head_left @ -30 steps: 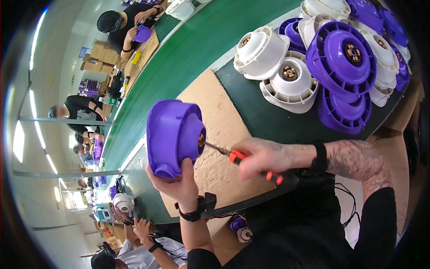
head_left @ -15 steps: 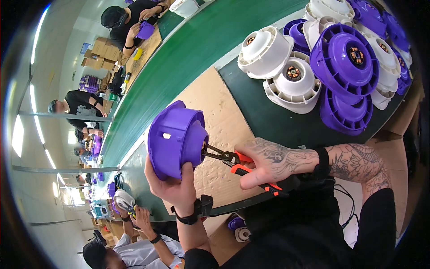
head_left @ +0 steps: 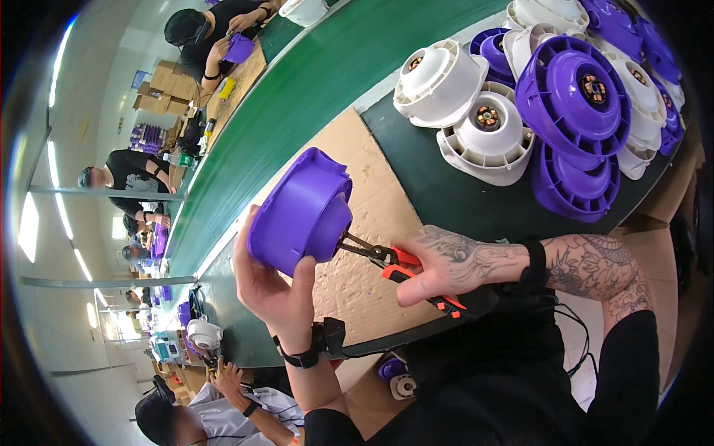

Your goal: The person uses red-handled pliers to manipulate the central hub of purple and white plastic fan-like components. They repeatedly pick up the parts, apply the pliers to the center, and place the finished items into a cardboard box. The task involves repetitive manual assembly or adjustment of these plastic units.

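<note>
My left hand (head_left: 277, 286) grips a purple round plastic housing (head_left: 301, 212) from below and behind, thumb on its near edge. The housing is tilted, its domed centre facing right. In my right hand (head_left: 439, 260) is a pair of pliers (head_left: 401, 269) with red and black handles, my fingers wrapped round them. The dark jaws reach into the middle of the housing's domed side. What the jaw tips touch is hidden inside. Both hands are above a worn cardboard sheet (head_left: 387, 215) on the green table.
White housings (head_left: 487, 134) and purple housings (head_left: 573, 104), several with copper coils showing, are piled at the right. A green conveyor belt (head_left: 297, 97) runs beyond the cardboard. A co-worker in grey (head_left: 230, 416) sits at lower left; others work across the belt. Cardboard boxes (head_left: 647, 260) stand at right.
My left hand has turned the purple housing, so its side slot no longer shows, and raised it slightly. The pliers stay in its centre. The co-worker at lower left has shifted a white housing.
</note>
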Motion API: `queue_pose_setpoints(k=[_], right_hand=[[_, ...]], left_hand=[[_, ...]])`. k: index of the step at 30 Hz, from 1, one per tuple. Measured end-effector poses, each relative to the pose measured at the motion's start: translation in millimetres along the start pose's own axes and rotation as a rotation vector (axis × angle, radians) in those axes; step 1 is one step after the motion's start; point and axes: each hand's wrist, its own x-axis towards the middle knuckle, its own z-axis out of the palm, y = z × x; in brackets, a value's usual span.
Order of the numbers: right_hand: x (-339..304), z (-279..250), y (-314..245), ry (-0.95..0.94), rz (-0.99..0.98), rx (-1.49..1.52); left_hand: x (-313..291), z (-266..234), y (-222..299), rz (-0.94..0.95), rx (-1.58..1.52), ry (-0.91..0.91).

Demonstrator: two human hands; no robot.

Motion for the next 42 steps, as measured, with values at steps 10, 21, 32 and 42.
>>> queue_pose_setpoints(k=[10,21,32,42], right_hand=[[-1,-3,0,-0.189,-0.02,0.498],[0,-6,-1,-0.044,0.011,0.081],[-7,-7,-15,-0.074,0.087,0.205],[8,2,10,-0.358,0.151,0.876]], left_hand=[[-47,1,-42,-0.247,0.052,0.052],[-15,2,-7,-0.017,0.114,0.122],[-20,-1,-11,-0.121,-0.194,0.022],[-34,9,-25,-0.142,-0.045,0.194]])
